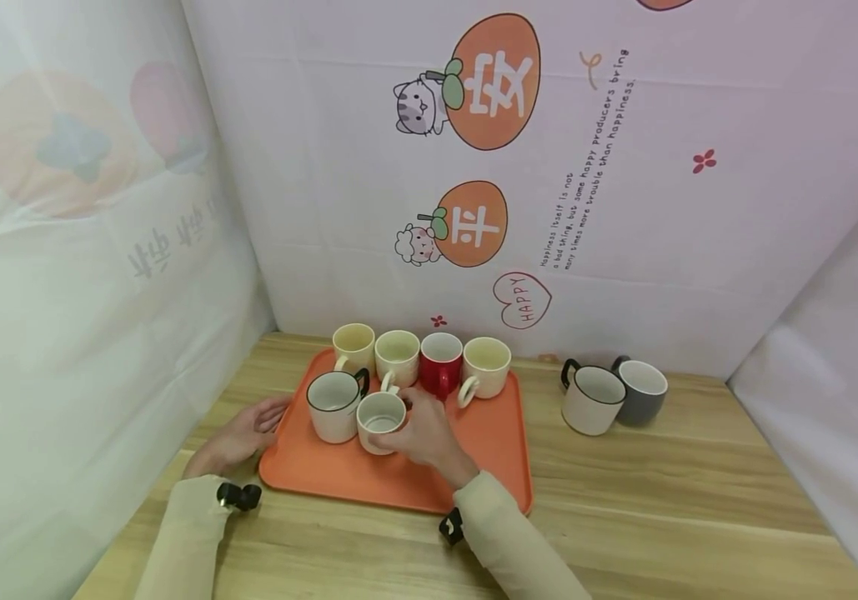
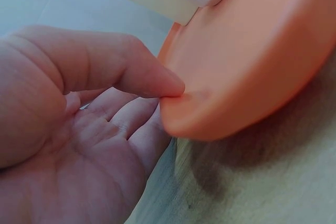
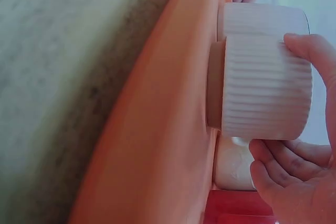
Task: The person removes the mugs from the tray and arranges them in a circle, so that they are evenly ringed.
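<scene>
My right hand (image 1: 429, 433) holds a small cream ribbed mug (image 3: 268, 87), thumb on one side and fingers on the other, at the orange tray's (image 1: 323, 471) front half. Whether the mug's foot bears fully on the tray cannot be told. Close on its left stands a white mug with a black rim (image 1: 333, 423). Behind them is a row on the tray: a yellow mug (image 1: 354, 360), a pale cream mug (image 1: 397, 368), a red mug (image 1: 439, 372) and another cream mug (image 1: 490, 379). At the tray's left edge, my left hand (image 2: 89, 103) pinches the rim, thumb on top.
Right of the tray, on the wooden table (image 1: 661, 500), a white mug with black rim and handle (image 1: 592, 410) stands against a dark grey mug (image 1: 640, 407). A printed cloth (image 1: 368, 208) hangs behind the table, and white cloth hangs at both sides.
</scene>
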Motion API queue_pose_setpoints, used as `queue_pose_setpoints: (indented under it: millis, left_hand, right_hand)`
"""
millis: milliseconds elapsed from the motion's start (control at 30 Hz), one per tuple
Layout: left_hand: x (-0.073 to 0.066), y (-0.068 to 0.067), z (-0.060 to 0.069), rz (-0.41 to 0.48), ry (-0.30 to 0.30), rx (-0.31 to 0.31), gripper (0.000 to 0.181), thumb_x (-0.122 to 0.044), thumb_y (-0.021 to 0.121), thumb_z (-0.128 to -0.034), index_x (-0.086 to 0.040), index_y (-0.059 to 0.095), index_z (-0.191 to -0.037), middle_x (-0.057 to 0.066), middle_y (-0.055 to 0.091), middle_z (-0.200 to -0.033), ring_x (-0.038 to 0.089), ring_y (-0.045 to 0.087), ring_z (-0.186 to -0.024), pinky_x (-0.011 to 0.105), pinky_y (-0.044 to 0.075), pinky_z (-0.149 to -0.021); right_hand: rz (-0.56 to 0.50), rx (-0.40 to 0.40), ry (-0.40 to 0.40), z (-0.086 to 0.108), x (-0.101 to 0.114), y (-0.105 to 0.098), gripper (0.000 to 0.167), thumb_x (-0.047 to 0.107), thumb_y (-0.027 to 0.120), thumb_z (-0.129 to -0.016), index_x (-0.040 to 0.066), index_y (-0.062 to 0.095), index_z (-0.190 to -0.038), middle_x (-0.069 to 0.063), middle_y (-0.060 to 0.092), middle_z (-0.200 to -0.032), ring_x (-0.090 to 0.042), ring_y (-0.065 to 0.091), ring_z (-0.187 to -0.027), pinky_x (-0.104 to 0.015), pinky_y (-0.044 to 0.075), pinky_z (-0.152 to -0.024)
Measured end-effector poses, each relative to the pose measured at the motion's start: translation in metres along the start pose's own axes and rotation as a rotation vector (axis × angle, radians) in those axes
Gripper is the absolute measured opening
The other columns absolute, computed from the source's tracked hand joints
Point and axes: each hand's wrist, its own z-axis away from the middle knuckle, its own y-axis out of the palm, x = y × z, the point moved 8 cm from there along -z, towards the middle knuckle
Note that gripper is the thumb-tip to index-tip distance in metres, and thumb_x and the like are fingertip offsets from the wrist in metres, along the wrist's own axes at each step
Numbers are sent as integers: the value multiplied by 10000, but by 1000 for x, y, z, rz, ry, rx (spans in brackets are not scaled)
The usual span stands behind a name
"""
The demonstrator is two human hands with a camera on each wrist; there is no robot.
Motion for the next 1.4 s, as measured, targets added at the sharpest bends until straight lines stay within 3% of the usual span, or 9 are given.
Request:
queue_pose_setpoints:
  millis: [100,300,633,800,1000,1133,1300,1400]
  left_hand:
    - [0,0,1,1,4,1,805,131,527,-906,98,196,-1639,335,172,-1719,520,157,-1600,246,438,-1169]
    - [0,0,0,-8,13,2,804,135,531,-906,97,202,-1639,332,180,-1718,523,163,-1597,301,425,-1194]
    - [1,-1,0,-6,-7,-9,808,134,534,-908,80,207,-1645,321,192,-1721,511,169,-1602,314,442,-1190]
    - [1,0,0,0,-4,-5,808,134,537,-910,85,203,-1644,324,191,-1721,515,167,-1601,317,456,-1182]
    - [-1,1,0,2,-12,-5,818,131,543,-905,79,201,-1647,319,190,-1723,512,169,-1603,358,441,-1200]
    - [-3,1,-1,3,-13,-7,822,132,545,-903,72,204,-1648,313,198,-1723,508,174,-1605,407,407,-1224]
    - [-5,3,0,-9,-6,-2,809,130,541,-913,85,200,-1644,325,193,-1719,520,175,-1599,442,413,-1218]
    - [-5,4,1,-13,-4,1,787,121,543,-934,93,199,-1640,334,194,-1715,530,180,-1593,437,429,-1207]
  right_hand:
    - [-6,-9,22,-1,-3,-1,604,428,982,-665,107,720,-1104,-27,756,-993,-162,649,-906,-261,521,-758]
    - [-42,32,55,2,-9,-4,608,416,979,-655,138,726,-1133,5,751,-1003,-126,627,-901,-262,523,-764]
    - [-24,168,-32,15,-4,-38,619,440,952,-674,215,713,-1200,119,734,-1087,-138,677,-1075,-421,569,-973]
    - [43,184,-92,25,-7,-63,690,457,960,-666,213,702,-1258,130,734,-1148,-113,693,-1078,-408,590,-983]
    - [20,211,-149,41,-11,-99,670,436,981,-663,220,700,-1232,115,740,-1134,-131,704,-1083,-509,593,-994]
    - [22,214,-175,55,-18,-126,675,403,995,-656,253,694,-1241,153,734,-1140,-86,698,-1075,-457,597,-990]
    - [81,182,-284,79,-26,-160,694,384,1001,-646,199,707,-1247,117,747,-1125,-77,698,-1023,-379,608,-935]
    - [144,146,-323,95,-36,-182,717,405,1007,-622,177,717,-1236,105,758,-1111,-62,704,-1007,-396,616,-912]
